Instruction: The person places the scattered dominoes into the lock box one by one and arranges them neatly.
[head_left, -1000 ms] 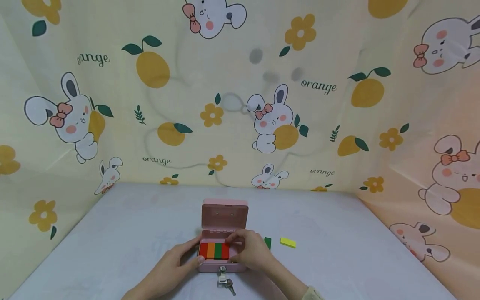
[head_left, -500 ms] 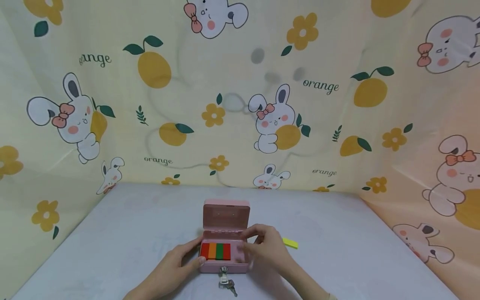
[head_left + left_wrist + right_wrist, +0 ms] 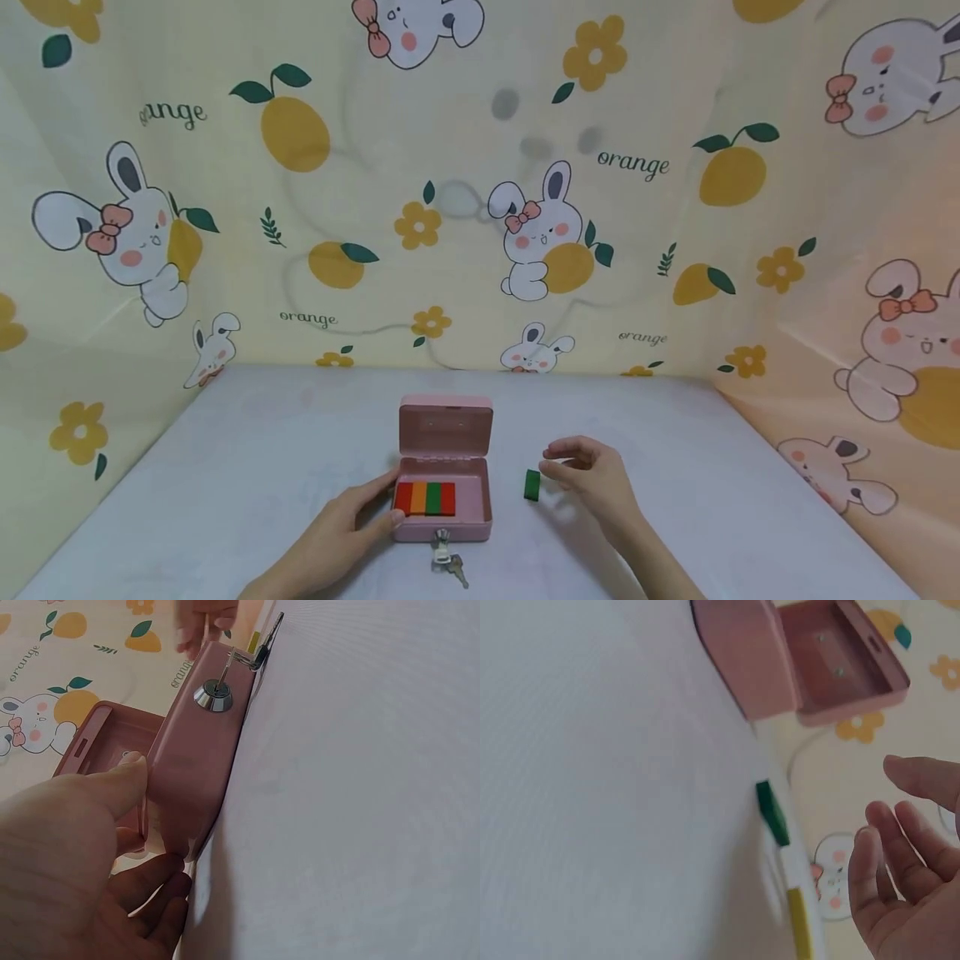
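A pink cash box (image 3: 480, 533) stands on the table with its lid (image 3: 446, 429) raised. Inside, along the left, lies a row of coloured blocks: red (image 3: 402, 497), orange (image 3: 418, 497), green (image 3: 433, 498) and red (image 3: 447, 498). My left hand (image 3: 337, 529) grips the box's left side, thumb at the front corner of the rim, fingers against the outer wall. To the right of the box, my right hand (image 3: 596, 479) hovers with loosely bent fingers, holding nothing. Nearest its fingertips is a loose green block (image 3: 532, 485). A yellow block (image 3: 799, 922) shows beyond it in the right wrist view; the head view hides it.
Keys (image 3: 455, 568) hang from the lock (image 3: 442, 534) at the box's front. A white cloth covers the table (image 3: 300, 425). Behind rises a curtain (image 3: 465, 275) printed with rabbits and oranges.
My right hand has left the inside of the box and moved right, past the loose green block. It now covers the yellow block in the head view. My left hand keeps its hold.
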Motion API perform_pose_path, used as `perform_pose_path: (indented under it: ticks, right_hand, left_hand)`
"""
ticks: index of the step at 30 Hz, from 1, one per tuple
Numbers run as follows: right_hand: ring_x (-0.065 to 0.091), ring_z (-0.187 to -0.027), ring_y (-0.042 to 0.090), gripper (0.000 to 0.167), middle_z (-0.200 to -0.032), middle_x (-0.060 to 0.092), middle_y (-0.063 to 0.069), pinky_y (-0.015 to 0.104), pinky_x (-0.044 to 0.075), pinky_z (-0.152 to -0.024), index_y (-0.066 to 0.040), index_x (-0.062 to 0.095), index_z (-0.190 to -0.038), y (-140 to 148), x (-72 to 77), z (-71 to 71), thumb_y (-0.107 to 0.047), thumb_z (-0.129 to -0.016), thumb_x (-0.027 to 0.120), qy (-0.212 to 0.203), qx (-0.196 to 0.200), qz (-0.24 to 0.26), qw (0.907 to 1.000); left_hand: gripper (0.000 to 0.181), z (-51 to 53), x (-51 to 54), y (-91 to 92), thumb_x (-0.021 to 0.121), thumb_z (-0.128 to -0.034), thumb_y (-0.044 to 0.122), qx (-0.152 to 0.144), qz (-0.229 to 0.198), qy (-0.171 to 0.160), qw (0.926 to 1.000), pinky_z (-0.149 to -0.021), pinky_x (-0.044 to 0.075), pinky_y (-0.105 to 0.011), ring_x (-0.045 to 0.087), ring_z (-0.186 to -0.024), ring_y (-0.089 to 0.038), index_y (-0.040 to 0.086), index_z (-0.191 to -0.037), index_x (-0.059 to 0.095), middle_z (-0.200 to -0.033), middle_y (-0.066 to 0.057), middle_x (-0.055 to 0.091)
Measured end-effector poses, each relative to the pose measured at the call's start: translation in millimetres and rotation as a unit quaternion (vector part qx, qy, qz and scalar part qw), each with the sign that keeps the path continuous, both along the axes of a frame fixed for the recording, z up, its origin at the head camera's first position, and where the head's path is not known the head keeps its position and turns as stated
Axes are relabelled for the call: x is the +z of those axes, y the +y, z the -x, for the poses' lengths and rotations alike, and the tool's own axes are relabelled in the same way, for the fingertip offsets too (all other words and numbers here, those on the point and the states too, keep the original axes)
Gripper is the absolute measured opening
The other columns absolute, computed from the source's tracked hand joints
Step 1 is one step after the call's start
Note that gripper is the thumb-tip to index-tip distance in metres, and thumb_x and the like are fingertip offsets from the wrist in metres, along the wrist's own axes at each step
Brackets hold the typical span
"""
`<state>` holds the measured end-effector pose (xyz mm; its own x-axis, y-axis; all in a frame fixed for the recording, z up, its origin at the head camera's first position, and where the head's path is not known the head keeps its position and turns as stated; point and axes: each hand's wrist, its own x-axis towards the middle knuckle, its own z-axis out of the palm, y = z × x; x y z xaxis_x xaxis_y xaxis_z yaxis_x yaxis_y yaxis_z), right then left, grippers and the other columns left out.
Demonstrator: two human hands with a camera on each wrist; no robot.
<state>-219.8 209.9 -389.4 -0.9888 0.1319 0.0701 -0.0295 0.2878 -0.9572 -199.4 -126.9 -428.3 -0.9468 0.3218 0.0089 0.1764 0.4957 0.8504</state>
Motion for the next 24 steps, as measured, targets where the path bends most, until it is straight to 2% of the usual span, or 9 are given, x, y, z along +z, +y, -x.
perform_pose_path:
  ticks: [4, 13, 19, 24]
  right_hand:
    - [0.066, -0.086, 0.022, 0.033, -0.106, 0.07, 0.011, 0.033, 0.055, -0.071, -0.002, 0.07, -0.107, 5, -6.1, 1.3, -0.006, -0.077, 0.084, -0.018, -0.001, -0.007, 0.9998]
    - [0.065, -0.082, 0.024, 0.043, -0.116, 0.067, 0.014, 0.036, 0.056, -0.069, -0.001, 0.068, -0.115, 9, -14.0, 4.5, -0.006, -0.076, 0.085, -0.047, 0.055, -0.019, 0.9972]
    - [0.063, -0.081, 0.022, 0.041, -0.111, 0.068, 0.012, 0.037, 0.056, -0.067, 0.0, 0.067, -0.114, 6, -15.4, 7.3, -0.004, -0.077, 0.083, -0.058, 0.044, -0.029, 0.9969]
    - [0.062, -0.081, 0.022, 0.043, -0.11, 0.069, 0.012, 0.036, 0.056, -0.067, 0.001, 0.067, -0.113, 6, -16.3, 8.7, 0.002, -0.073, 0.084, -0.064, 0.041, -0.031, 0.9966]
  left_hand:
    - [0.073, 0.1, 0.8, 0.6, 0.066, -0.0908, 0.048, 0.004, 0.0, -0.007, 1.0, -0.106, 0.031, -0.063, 0.033, -0.139, -0.039, 0.013, -0.15, 0.043, -0.15, -0.01, 0.044]
    - [0.073, -0.2, 1.1, -0.1, 0.066, -0.0908, 0.049, 0.008, 0.001, -0.006, 1.0, -0.106, 0.031, -0.063, 0.033, -0.139, -0.039, 0.014, -0.15, 0.043, -0.15, -0.009, 0.043]
    - [0.073, 2.2, -1.7, -1.0, 0.064, -0.0914, 0.051, 0.003, 0.005, 0.005, 1.0, -0.107, 0.029, -0.063, 0.032, -0.139, -0.038, 0.015, -0.151, 0.042, -0.15, -0.008, 0.043]
    - [0.073, 1.6, -1.8, -0.7, 0.065, -0.0909, 0.051, 0.005, 0.002, 0.0, 1.0, -0.107, 0.03, -0.063, 0.033, -0.139, -0.038, 0.015, -0.15, 0.043, -0.15, -0.008, 0.043]
